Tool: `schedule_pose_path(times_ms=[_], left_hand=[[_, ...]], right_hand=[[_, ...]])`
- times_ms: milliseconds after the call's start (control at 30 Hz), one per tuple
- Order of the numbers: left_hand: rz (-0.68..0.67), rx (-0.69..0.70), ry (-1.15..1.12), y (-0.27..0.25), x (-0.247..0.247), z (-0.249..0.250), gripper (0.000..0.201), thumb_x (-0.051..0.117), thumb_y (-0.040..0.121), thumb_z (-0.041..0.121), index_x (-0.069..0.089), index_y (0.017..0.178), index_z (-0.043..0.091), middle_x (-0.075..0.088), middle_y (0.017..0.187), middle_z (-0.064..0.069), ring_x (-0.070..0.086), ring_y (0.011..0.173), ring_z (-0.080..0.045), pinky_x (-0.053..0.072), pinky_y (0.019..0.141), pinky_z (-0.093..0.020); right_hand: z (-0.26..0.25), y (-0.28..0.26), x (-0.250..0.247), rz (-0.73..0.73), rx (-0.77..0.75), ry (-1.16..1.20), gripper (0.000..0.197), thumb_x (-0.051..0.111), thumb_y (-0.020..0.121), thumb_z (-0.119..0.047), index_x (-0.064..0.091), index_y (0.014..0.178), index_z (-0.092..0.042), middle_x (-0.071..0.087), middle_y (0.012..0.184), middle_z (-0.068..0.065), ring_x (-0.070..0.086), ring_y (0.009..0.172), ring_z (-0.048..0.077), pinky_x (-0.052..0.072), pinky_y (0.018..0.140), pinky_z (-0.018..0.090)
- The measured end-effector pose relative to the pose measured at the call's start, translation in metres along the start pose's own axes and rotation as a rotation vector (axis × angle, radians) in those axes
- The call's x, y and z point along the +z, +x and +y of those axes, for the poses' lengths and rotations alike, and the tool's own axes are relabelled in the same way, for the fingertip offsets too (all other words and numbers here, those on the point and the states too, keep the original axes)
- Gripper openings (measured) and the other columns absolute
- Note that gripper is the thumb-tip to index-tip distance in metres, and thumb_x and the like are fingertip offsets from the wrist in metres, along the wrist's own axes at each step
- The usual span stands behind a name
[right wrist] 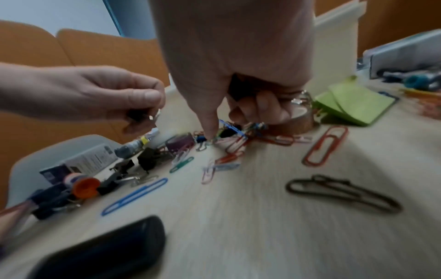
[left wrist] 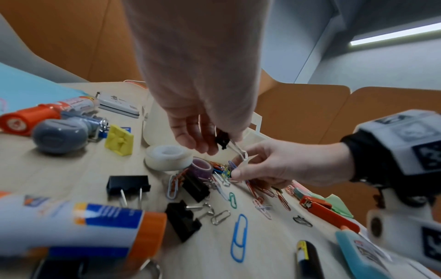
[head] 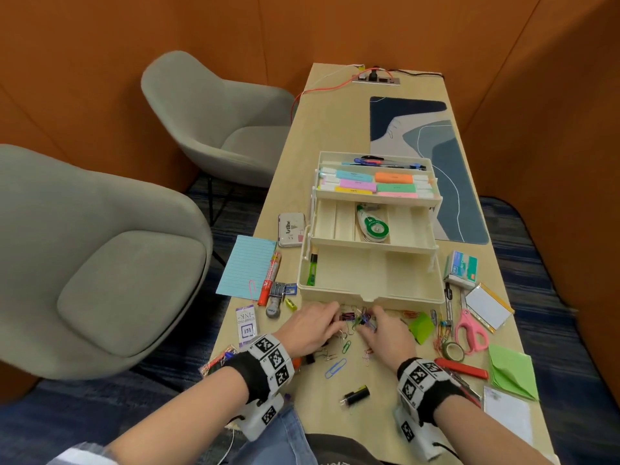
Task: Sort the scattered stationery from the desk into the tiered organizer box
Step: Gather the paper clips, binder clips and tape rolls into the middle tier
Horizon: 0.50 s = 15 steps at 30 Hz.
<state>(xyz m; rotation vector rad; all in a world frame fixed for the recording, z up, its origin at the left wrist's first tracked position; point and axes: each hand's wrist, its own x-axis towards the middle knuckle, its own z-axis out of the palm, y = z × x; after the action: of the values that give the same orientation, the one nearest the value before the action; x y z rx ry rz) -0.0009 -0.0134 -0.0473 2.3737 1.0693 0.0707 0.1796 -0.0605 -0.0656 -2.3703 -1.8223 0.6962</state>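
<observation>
The cream tiered organizer box (head: 370, 288) stands open mid-desk, with pens and highlighters in its upper tiers, a correction tape (head: 373, 224) in the middle tray and a green marker (head: 312, 270) in the bottom. Just in front of it lies a pile of coloured paper clips (head: 355, 321). My left hand (head: 330, 322) pinches a small black binder clip (left wrist: 222, 140) just above the desk. My right hand (head: 372, 323) is down on the pile, thumb and fingers pinching a few paper clips (left wrist: 229, 171).
Black binder clips (left wrist: 128, 186), a white tape roll (left wrist: 169, 157), a glue stick (left wrist: 71, 224) and a large blue paper clip (head: 335, 367) lie near my hands. Pink scissors (head: 469, 330), green notes (head: 421, 327) and a red stapler (head: 463, 368) sit right. Grey chairs (head: 100, 263) stand left.
</observation>
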Motion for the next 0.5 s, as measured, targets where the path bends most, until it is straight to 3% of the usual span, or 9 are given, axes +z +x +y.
schedule_pose_path(times_ms=[167,267,333,433,500], left_hand=[[0.001,0.011,-0.070,0.002,-0.001,0.003,0.017,0.050,0.096,0.029,0.054,0.094,0.013,0.063,0.093,-0.003,0.056,0.085,-0.017,0.047,0.078,-0.034],[-0.026,-0.001,-0.020,0.007,0.000,0.004,0.014,0.043,0.097,0.013,0.055,0.104,0.009,0.060,0.100,-0.007,0.057,0.089,-0.022,0.047,0.080,-0.036],[-0.059,-0.034,0.031,0.011,-0.001,0.009,0.021,0.038,0.094,0.005,0.050,0.111,0.007,0.054,0.103,-0.011,0.054,0.090,-0.027,0.042,0.074,-0.034],[-0.068,-0.039,0.076,0.014,-0.003,0.018,0.018,0.032,0.096,0.010,0.046,0.106,0.005,0.057,0.098,-0.015,0.053,0.083,-0.030,0.033,0.069,-0.033],[-0.054,-0.045,0.088,0.016,0.001,0.019,0.013,0.031,0.097,0.015,0.043,0.095,0.011,0.063,0.093,-0.015,0.051,0.072,-0.027,0.037,0.067,-0.033]], right_hand=[[0.007,-0.003,-0.002,-0.006,-0.022,-0.002,0.028,0.053,0.088,-0.038,0.047,0.103,-0.015,0.065,0.088,0.005,0.062,0.090,0.028,0.050,0.069,0.034],[0.009,-0.008,-0.008,-0.021,0.008,0.024,0.026,0.054,0.086,-0.035,0.044,0.101,-0.016,0.055,0.080,0.000,0.057,0.081,0.025,0.042,0.064,0.030],[0.009,-0.010,-0.012,-0.014,0.007,0.050,0.026,0.055,0.085,-0.033,0.042,0.101,-0.017,0.055,0.078,-0.001,0.053,0.074,0.023,0.041,0.062,0.030],[0.011,-0.015,-0.016,-0.003,-0.024,0.050,0.025,0.055,0.082,-0.033,0.039,0.097,-0.019,0.057,0.079,0.000,0.056,0.071,0.023,0.046,0.062,0.032],[0.014,-0.018,-0.020,0.004,-0.078,-0.008,0.024,0.053,0.083,-0.034,0.038,0.095,-0.020,0.057,0.083,0.000,0.058,0.073,0.023,0.047,0.063,0.034]])
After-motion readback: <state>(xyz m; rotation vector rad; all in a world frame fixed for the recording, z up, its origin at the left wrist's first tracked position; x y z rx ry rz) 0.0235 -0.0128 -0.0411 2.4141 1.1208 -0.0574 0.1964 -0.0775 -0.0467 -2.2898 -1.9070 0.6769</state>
